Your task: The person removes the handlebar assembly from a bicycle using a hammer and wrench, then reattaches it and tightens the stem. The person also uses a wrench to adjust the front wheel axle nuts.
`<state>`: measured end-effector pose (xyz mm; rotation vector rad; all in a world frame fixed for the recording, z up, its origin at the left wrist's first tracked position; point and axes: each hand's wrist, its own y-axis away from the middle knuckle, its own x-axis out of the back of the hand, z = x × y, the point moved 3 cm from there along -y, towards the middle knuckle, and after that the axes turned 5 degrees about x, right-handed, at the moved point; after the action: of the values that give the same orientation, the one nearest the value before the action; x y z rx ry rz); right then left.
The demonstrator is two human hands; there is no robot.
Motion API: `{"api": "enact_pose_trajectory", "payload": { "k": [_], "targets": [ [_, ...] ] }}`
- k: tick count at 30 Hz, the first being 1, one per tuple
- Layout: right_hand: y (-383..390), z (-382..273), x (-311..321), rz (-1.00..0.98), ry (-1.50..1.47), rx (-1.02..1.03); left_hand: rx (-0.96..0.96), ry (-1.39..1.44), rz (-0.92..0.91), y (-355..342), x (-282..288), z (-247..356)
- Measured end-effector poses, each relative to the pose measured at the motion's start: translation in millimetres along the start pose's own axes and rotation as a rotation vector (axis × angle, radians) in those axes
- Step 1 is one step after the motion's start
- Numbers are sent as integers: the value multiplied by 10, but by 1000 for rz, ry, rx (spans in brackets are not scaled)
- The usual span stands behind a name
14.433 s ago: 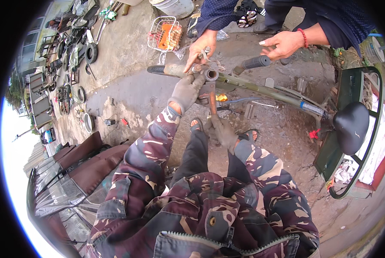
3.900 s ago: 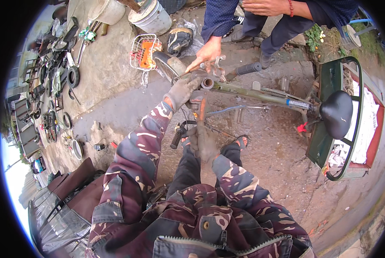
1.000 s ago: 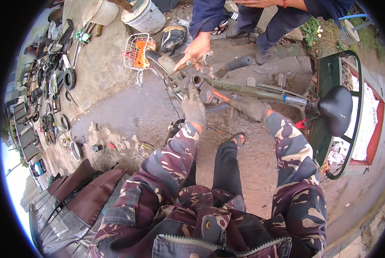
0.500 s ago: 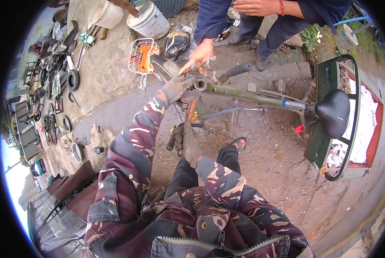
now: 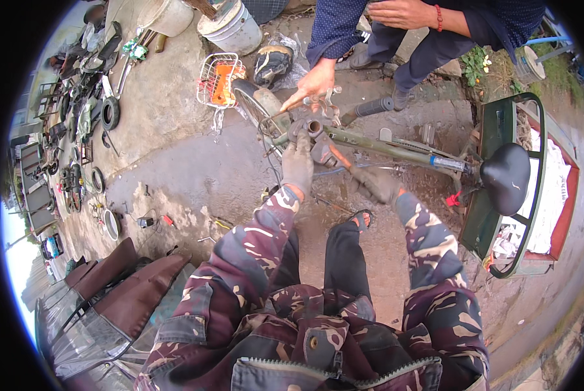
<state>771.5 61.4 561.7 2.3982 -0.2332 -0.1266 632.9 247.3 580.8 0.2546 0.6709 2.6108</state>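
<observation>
We are looking down over our own camouflage sleeves at a green bicycle frame (image 5: 383, 146) lying on its side on the dirt ground (image 5: 194, 189), its black saddle (image 5: 506, 177) pointing to our right. Our left arm is reaching straight forward, and the gloved left hand (image 5: 298, 161) is resting on the frame just below the open head tube (image 5: 313, 126), fingers curled down over the metal. Our right arm is bending in from the right, and the gloved right hand (image 5: 374, 184) is closing around what looks like an orange-handled tool (image 5: 334, 155) held against the frame tube; the fingers are wrapped together, though we cannot tell exactly what they are pinching. Across the frame, a second person in a dark blue shirt is leaning in, one bare hand (image 5: 313, 83) lowered with fingers spread onto the parts beside the head tube. A black handlebar grip (image 5: 372, 107) is lying just beyond the frame. Farther off, a white wire basket (image 5: 219, 81) with an orange item inside is sitting near a white bucket (image 5: 232, 27).
</observation>
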Motion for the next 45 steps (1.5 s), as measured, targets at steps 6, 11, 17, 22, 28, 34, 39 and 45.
{"api": "enact_pose_trajectory", "payload": {
  "k": [6, 11, 17, 22, 28, 34, 39, 45],
  "targets": [
    [25, -348, -1831, 93, -1027, -109, -108, -617, -477, -706, 392, 421],
    [-174, -351, -2195, 149, -1072, 28, -342, -725, -722, -864, 410, 582],
    [-46, -43, -14, -126, 35, -53, -190, -165, -55, -267, 68, -357],
    [-300, -213, 861, -197, 394, 146, 86, 303, 29, -342, -144, -876],
    [229, -194, -740, 115, -293, -48, -160, -200, -271, -426, 342, -102],
    [-160, -303, -2257, 173, -1051, 44, -228, -619, -691, -907, 434, 528],
    [91, -338, -1554, 110, -557, 40, -51, -476, -479, -561, 358, 401],
    [-95, -267, 633, -140, 339, 36, -140, -161, 101, -161, -117, -532]
  ]
}}
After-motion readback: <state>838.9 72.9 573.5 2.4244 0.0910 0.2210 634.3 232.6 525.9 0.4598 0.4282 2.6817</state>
